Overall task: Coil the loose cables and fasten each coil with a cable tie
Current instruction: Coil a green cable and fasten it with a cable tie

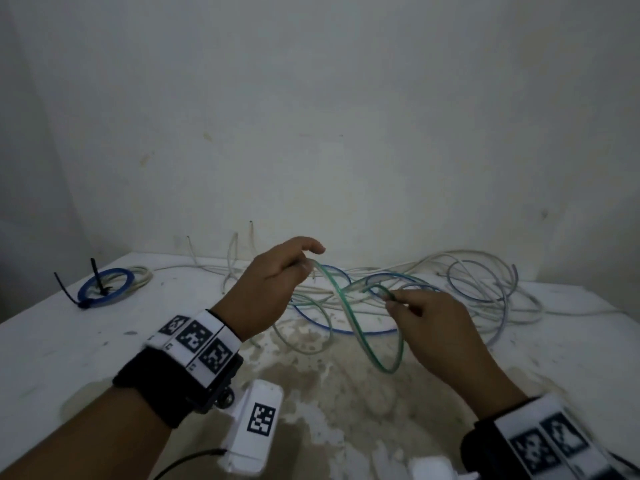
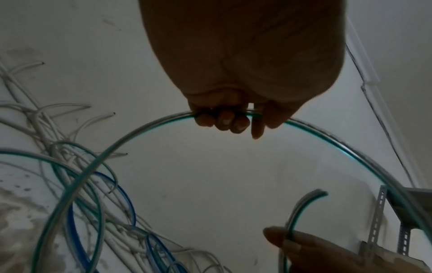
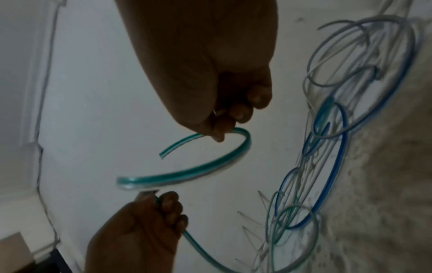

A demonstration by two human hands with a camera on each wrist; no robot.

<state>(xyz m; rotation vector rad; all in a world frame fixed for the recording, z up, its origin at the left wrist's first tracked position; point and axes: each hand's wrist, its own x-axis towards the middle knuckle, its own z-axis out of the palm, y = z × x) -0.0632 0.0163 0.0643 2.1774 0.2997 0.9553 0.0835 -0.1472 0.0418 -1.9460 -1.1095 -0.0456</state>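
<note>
A green-and-white flat cable (image 1: 350,318) hangs in a loop between both hands above the white table (image 1: 69,341). My left hand (image 1: 304,265) grips it with curled fingers (image 2: 222,120), the cable (image 2: 145,123) arcing away on both sides. My right hand (image 1: 394,303) pinches the cable just behind its free end (image 3: 163,154), fingers (image 3: 238,112) curled. A tangle of loose white and blue cables (image 1: 467,292) lies behind the hands. A blue coil (image 1: 104,287) lies at the far left, bound with black cable ties (image 1: 95,275).
A wall (image 1: 311,116) rises right behind the table. The tabletop in front of me has a brown stained patch (image 1: 329,393). A white box with a printed marker (image 1: 256,424) hangs under my left wrist. Metal shelf brackets (image 2: 378,218) stand beyond the table edge.
</note>
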